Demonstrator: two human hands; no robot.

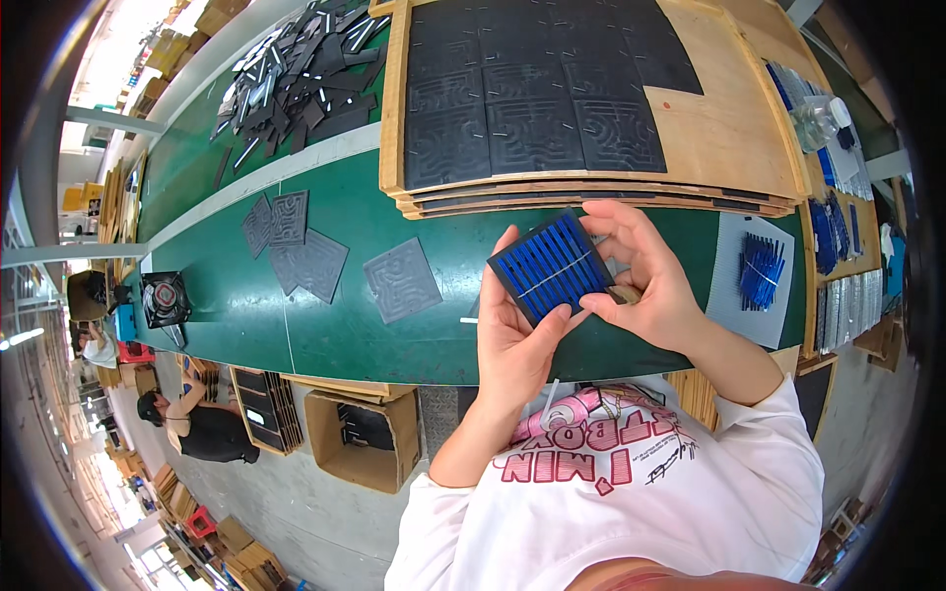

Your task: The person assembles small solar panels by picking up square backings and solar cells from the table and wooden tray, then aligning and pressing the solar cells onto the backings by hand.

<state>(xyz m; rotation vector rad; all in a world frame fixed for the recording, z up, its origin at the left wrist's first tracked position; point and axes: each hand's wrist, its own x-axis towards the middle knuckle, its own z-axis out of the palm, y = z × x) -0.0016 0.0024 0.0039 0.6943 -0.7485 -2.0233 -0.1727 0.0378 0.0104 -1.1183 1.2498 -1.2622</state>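
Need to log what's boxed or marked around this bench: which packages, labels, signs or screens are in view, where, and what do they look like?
Open cardboard box: on the floor under the green bench's near edge, brown, dark pieces inside.
Second box: left of it, brown, holding upright dark sheets.
Stacked cartons: far top left, tan, too small to detail.
No signs or screens show. The left hand and right hand hold a blue striped square panel with no label showing.

A long green bench [325,335] runs from near right to far left, a pale strip along its middle. Below it lies grey concrete floor [296,512] with open cardboard boxes [360,438]. Bright daylight floods the far left.
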